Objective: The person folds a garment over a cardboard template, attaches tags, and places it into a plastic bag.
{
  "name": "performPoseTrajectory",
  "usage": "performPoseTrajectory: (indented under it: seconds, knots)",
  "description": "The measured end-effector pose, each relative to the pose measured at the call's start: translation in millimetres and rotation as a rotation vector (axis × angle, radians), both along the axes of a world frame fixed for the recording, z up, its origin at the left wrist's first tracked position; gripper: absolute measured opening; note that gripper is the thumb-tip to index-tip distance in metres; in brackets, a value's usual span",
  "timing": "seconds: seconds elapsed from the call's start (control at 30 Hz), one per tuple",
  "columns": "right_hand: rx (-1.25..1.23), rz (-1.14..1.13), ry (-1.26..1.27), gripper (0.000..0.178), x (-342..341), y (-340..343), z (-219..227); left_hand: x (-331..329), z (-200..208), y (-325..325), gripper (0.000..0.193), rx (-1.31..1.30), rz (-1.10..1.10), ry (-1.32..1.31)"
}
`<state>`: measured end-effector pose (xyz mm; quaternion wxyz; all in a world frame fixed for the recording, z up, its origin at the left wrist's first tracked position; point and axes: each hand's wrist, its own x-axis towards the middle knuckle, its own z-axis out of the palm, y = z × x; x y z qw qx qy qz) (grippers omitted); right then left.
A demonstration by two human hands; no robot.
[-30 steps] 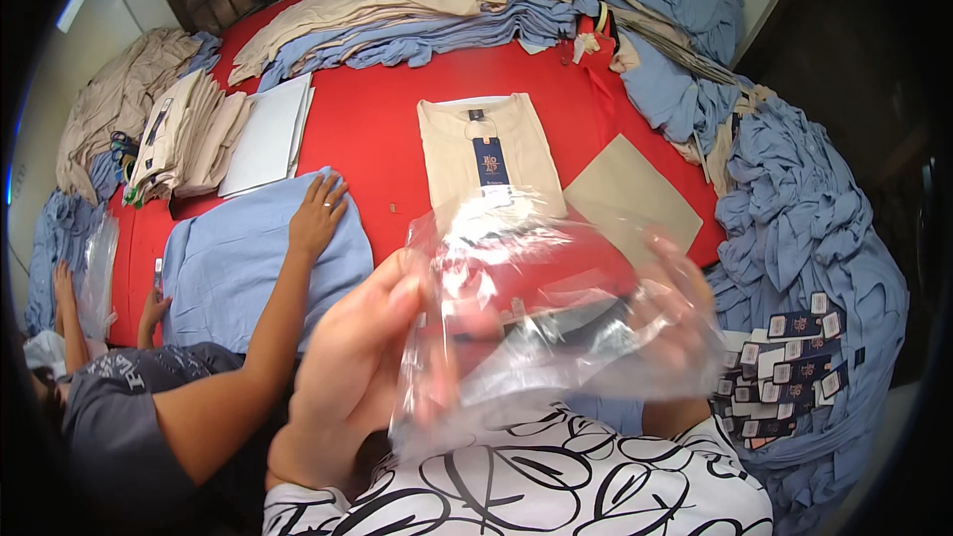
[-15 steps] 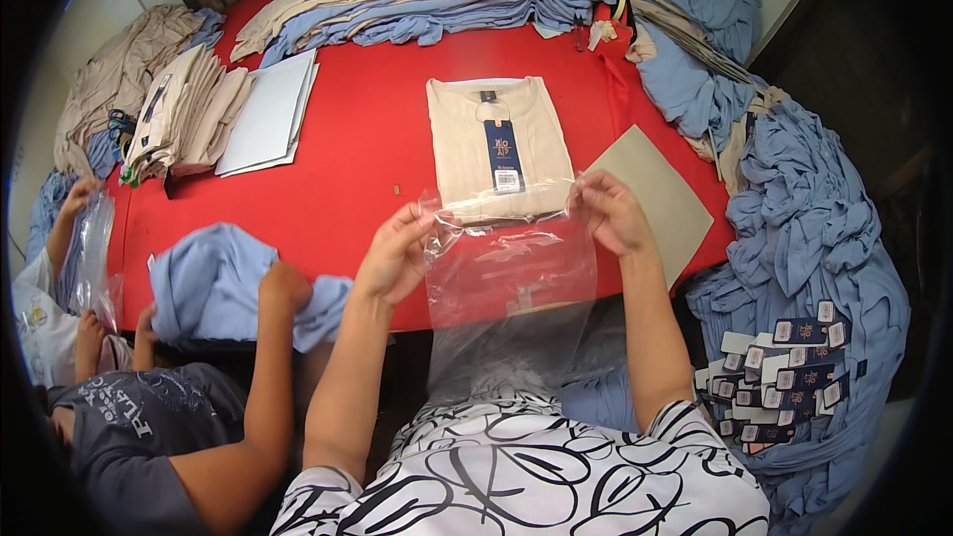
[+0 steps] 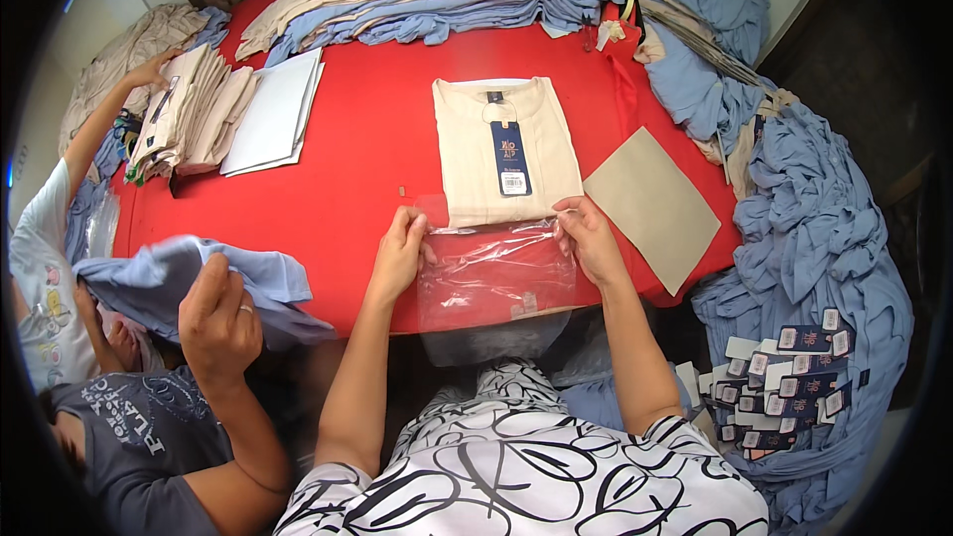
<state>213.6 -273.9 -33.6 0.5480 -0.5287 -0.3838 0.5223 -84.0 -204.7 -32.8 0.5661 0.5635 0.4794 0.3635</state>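
A folded cream shirt [image 3: 467,154] lies flat on the red-covered table, with a dark blue hang tag [image 3: 511,159] on its front. Just below its near edge I hold a clear plastic bag [image 3: 496,278] by its mouth. My left hand [image 3: 402,246] pinches the left corner, and my right hand [image 3: 593,238] pinches the right corner close to the shirt's near right corner. The bag hangs from my fingers over the table's near edge toward my lap. Its mouth meets or lies right by the shirt's lower edge; I cannot tell whether the shirt's edge is inside.
A beige card [image 3: 655,208] lies right of the shirt. White sheets [image 3: 278,114] and folded cream shirts [image 3: 194,109] are at far left. Blue garments [image 3: 814,208] heap along the right with several tags. To my left, one person handles a blue garment [image 3: 238,283]; another reaches toward the folded shirts.
My hands have lowered the bag's mouth closer to the table and the shirt's near edge. A co-worker's hand lifted the blue garment; the other person reached out to the folded shirts.
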Motion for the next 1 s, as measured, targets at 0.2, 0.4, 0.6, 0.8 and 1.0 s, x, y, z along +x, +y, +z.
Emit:
performPoseTrajectory:
  seconds: [0.2,0.4,0.6,0.8,1.0]
  knots:
    - [0.361,-0.412,-0.711,0.011,-10.6,12.1,-14.9,33.6,-5.1,38.7,0.019,0.346,0.067,0.124]
    - [0.327,-0.662,-0.691,0.011,-15.2,23.6,-39.1,43.1,-8.8,47.6,0.015,0.729,0.120,0.346]
    - [0.242,-0.694,-0.191,0.013,-1.3,25.0,-64.8,52.0,-4.2,41.0,0.013,0.772,0.090,0.341]
    - [0.298,-0.523,-0.241,0.007,21.9,53.1,-44.5,48.5,-5.9,41.0,0.012,0.725,0.133,0.348]
    - [0.286,-0.321,-0.347,0.010,47.2,91.4,-22.7,40.0,-10.6,60.6,0.010,0.903,0.135,0.340]
